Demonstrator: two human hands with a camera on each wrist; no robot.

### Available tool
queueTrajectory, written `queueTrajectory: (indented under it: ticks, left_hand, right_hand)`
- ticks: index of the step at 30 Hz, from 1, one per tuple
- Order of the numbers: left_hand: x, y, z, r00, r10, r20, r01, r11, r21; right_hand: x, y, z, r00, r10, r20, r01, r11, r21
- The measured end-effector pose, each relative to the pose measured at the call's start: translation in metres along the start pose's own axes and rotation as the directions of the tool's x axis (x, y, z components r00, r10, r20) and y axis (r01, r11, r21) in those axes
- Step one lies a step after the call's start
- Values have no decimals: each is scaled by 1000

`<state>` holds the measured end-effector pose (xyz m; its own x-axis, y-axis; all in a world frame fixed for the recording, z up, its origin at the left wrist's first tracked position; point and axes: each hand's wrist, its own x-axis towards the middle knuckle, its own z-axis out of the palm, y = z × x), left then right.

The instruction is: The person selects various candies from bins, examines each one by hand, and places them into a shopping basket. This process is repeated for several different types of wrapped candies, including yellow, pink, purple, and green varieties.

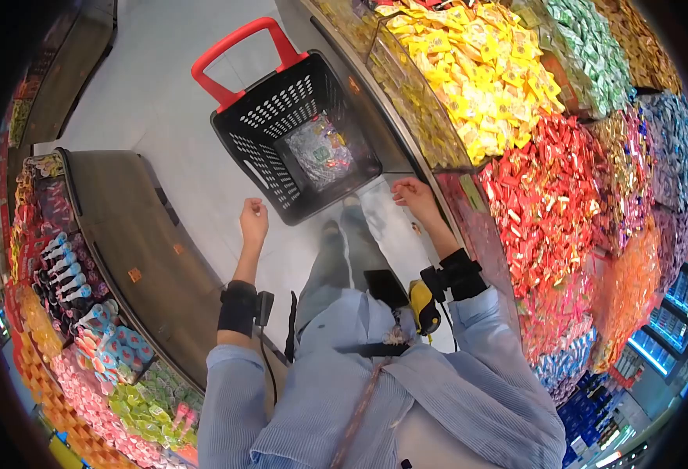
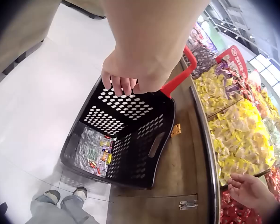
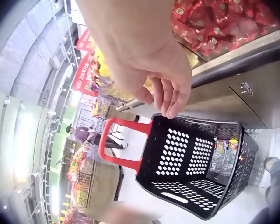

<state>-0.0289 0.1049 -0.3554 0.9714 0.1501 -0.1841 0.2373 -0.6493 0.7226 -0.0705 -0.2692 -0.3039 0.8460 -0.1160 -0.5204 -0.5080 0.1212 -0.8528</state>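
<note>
A black perforated basket (image 1: 281, 117) with a red handle (image 1: 238, 59) stands on the floor before the person's feet, a clear plastic bag with colourful wrapped pieces (image 1: 320, 152) at its bottom. My left hand (image 1: 254, 222) hangs beside the basket's near left side, fingers loosely curled and holding nothing. To the right of the basket, by the bin edge, is my right hand (image 1: 416, 197), its fingers loosely bent and nothing in them. In the right wrist view that hand (image 3: 165, 79) appears above the basket (image 3: 182, 158), apart from it.
Bins of yellow (image 1: 477, 62) and red wrapped sweets (image 1: 543, 203) line the right side. A brown counter (image 1: 137, 234) with more packets runs along the left. Pale floor (image 1: 156, 102) lies between them. A person (image 3: 86, 135) stands in the distance in the right wrist view.
</note>
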Motion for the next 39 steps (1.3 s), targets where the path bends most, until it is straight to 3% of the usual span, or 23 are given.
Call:
queueTrajectory:
  ticks: [3,6,10,16,19,26,29,33,39]
  left_hand:
    - [5,-4,25,998,-58,23,58,998,13]
    - [2,-5,49,991,-117,62,116,993,25]
    - [-2,-1,76,969,-185,163,190,982,-14]
    - [-3,-25,120,954,-141,266,149,989,-8]
    - [1,-35,136,907,-236,348,238,970,38]
    - [21,-48,160,945,-145,292,141,989,33]
    - [27,-55,170,923,-217,317,228,974,0]
    - [32,-72,189,923,-192,334,204,979,0]
    - [66,-91,229,924,-133,360,92,987,130]
  right_hand:
    - [32,29,-1,999,52,7,-52,999,-8]
    - [56,53,7,972,230,43,-227,972,-59]
    - [79,94,28,954,275,116,-267,961,-76]
    - [101,148,61,920,378,101,-376,926,-38]
    - [104,161,70,900,424,104,-422,906,-47]
    - [108,196,82,875,482,36,-478,875,-79]
    - [110,204,86,857,515,-17,-513,851,-113]
    - [116,200,90,832,553,-45,-553,820,-146]
    - [117,198,83,798,591,-115,-593,805,19]
